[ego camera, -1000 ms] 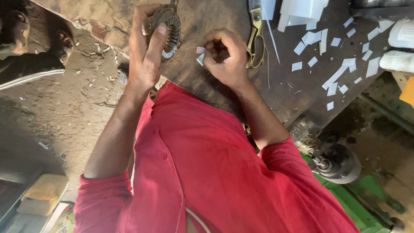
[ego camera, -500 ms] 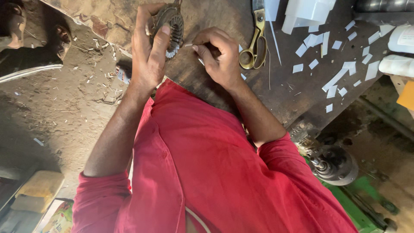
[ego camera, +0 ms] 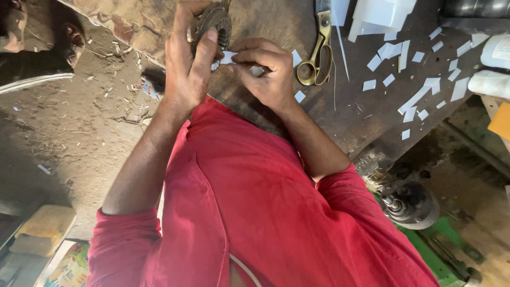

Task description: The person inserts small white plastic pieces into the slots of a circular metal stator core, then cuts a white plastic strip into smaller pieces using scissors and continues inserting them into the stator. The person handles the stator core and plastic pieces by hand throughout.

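My left hand (ego camera: 186, 72) grips a round, slotted metal core (ego camera: 217, 24) and holds it upright over the dark workbench (ego camera: 361, 122). My right hand (ego camera: 268, 74) pinches a small white paper strip (ego camera: 228, 57) between thumb and fingers. The strip's end touches the lower edge of the core, beside my left thumb. Both forearms reach up from my red shirt, and my left fingers hide part of the core.
Yellow-handled scissors (ego camera: 313, 56) lie just right of my right hand. Cut white paper pieces (ego camera: 419, 95) are scattered over the bench, with white bottles (ego camera: 494, 53) at the right edge. A round motor part (ego camera: 409, 204) sits below the bench. Dusty ground (ego camera: 79, 138) lies at left.
My right hand has moved left, away from the scissors, and brought the paper strip up against the core. My left hand has kept its hold on the core.
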